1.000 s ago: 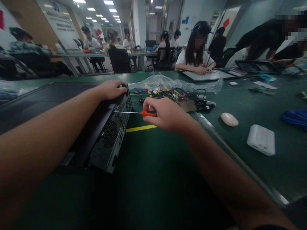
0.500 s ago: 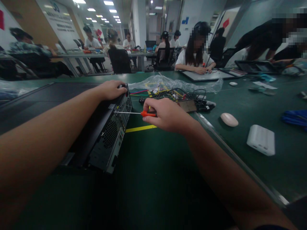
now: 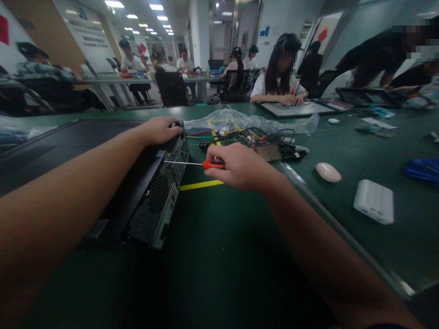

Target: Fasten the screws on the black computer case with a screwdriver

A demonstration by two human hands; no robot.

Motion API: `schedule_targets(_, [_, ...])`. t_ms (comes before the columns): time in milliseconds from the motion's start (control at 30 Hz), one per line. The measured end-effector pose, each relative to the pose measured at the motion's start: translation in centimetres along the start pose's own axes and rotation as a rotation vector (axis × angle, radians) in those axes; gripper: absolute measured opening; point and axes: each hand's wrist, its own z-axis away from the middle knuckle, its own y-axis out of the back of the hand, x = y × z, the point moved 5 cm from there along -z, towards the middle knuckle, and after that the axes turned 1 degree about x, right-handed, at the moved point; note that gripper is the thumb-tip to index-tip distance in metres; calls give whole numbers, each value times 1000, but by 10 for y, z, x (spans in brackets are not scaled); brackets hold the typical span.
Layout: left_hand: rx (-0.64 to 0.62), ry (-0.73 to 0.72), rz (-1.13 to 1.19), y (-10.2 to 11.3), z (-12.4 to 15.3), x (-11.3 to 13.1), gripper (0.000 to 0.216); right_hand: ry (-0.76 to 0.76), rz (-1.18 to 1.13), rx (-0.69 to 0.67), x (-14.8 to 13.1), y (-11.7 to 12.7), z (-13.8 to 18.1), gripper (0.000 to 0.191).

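A black desktop computer case (image 3: 113, 201) lies on its side at the left, its grey back panel with round vent holes turned to the right. My left hand (image 3: 163, 130) grips the far rear corner of the case, thumb at the edge. In my right hand (image 3: 233, 167) is a screwdriver (image 3: 207, 165) with an orange and black handle, fingers closed round it. Its thin shaft points left, level, and the tip meets the upper edge of the back panel. Whether a screw sits under the tip is too small to tell.
Behind my right hand lie tangled cables (image 3: 254, 135) and clear plastic wrap (image 3: 233, 118). To the right are a pale computer mouse (image 3: 328, 172), a white box-shaped device (image 3: 373, 201) and a blue cable bundle (image 3: 423, 169). Across the green table a person works on a flat panel (image 3: 302, 108).
Almost nothing differs. Both hands, the screwdriver and the case keep their places; the view has shifted very slightly.
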Motion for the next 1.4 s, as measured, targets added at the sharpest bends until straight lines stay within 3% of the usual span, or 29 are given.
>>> schedule_targets(400, [-1, 11, 3, 2, 3, 5, 73, -5, -14, -26, 1, -1, 0, 20])
schedule_targets(767, [2, -12, -14, 0, 0, 1, 72, 26, 45, -59, -2, -1, 0, 35])
schedule_targets(1200, [-3, 4, -12, -1, 0, 2, 71, -23, 30, -25, -2, 2, 2, 20])
schedule_targets(1400, [8, 10, -7, 0, 0, 2, 70, -11, 73, -37, -5, 4, 2, 26])
